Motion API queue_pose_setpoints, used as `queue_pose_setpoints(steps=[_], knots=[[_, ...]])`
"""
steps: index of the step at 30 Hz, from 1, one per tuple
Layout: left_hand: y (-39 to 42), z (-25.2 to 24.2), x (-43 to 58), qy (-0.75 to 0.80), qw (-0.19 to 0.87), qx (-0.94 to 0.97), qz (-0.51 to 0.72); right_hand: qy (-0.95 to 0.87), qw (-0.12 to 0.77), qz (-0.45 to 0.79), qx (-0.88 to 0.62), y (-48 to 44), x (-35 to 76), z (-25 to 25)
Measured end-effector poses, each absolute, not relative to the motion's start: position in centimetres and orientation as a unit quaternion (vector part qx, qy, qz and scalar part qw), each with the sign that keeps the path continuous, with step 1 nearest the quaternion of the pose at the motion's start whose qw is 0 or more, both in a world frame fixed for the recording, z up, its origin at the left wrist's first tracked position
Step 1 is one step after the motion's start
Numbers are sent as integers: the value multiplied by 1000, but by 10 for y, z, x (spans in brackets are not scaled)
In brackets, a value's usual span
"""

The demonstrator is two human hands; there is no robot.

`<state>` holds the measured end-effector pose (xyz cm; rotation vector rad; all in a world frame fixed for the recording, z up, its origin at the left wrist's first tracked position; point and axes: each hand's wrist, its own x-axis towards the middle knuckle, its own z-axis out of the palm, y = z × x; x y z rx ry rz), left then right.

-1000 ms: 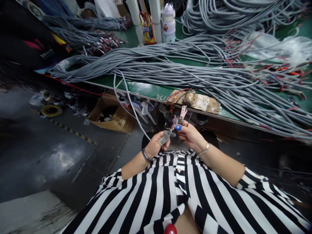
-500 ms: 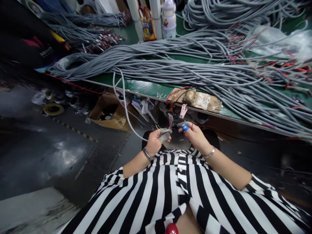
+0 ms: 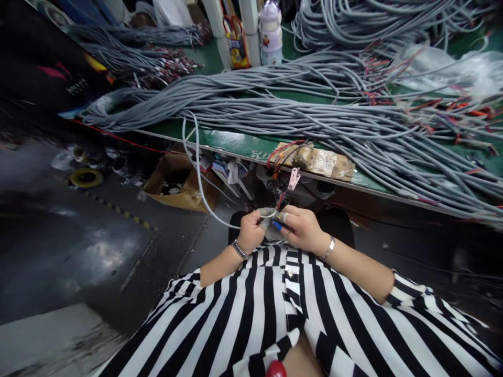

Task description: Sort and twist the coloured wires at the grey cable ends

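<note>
My left hand is closed around the end of a grey cable, which loops down from the bench edge. Thin coloured wires fan out just beyond the fingertips. Close against it, my right hand pinches at the cable end; the exact spot between its fingers is hidden. Grey coverings wrap some fingertips on both hands, and a blue band is on one right finger. Above the hands, a pink clothespin hangs by the bench edge, below a taped cardboard piece with red and black leads.
Long bundles of grey cable lie across the green bench. A lilac bottle and a small yellow-and-red bag stand at the back. Beneath the bench, a cardboard box sits on the floor beside a yellow tape roll.
My right hand has moved left and in against my left hand, turning so its fingers close on the cable end. My left hand keeps its hold in nearly the same place.
</note>
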<state>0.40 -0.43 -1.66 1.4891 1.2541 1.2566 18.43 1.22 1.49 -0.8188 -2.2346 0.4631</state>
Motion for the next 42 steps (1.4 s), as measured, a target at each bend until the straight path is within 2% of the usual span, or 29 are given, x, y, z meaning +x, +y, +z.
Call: queue_pose_setpoints(steps=[3, 6, 11, 17, 22, 24, 26, 31, 33, 36, 42], knots=[[-3, -16, 5, 516, 438, 541, 500, -915, 322, 130, -205, 8, 182, 17], [-2, -17, 5, 529, 496, 465, 508, -912, 334, 171, -162, 6, 182, 18], [-4, -18, 4, 484, 571, 395, 532, -809, 409, 282, -314, 15, 192, 20], [-4, -15, 1, 444, 632, 348, 531, -820, 294, 243, -426, 20, 195, 19], [-4, -17, 2, 434, 644, 344, 528, -823, 311, 208, -428, 18, 188, 20], [-4, -18, 1, 460, 604, 387, 523, -816, 331, 215, -421, 18, 188, 22], [-3, -18, -3, 497, 514, 472, 515, -812, 346, 224, -412, 18, 191, 24], [-1, -12, -22, 535, 137, 710, 437, -817, 353, 198, -411, 15, 201, 26], [-2, -10, -26, 523, 40, 752, 399, -822, 345, 178, -417, 14, 204, 25], [-5, -10, -27, 510, -10, 785, 352, -832, 312, 145, -434, 11, 203, 23], [-8, -8, -25, 515, 20, 793, 325, -852, 227, 68, -468, 6, 201, 30]])
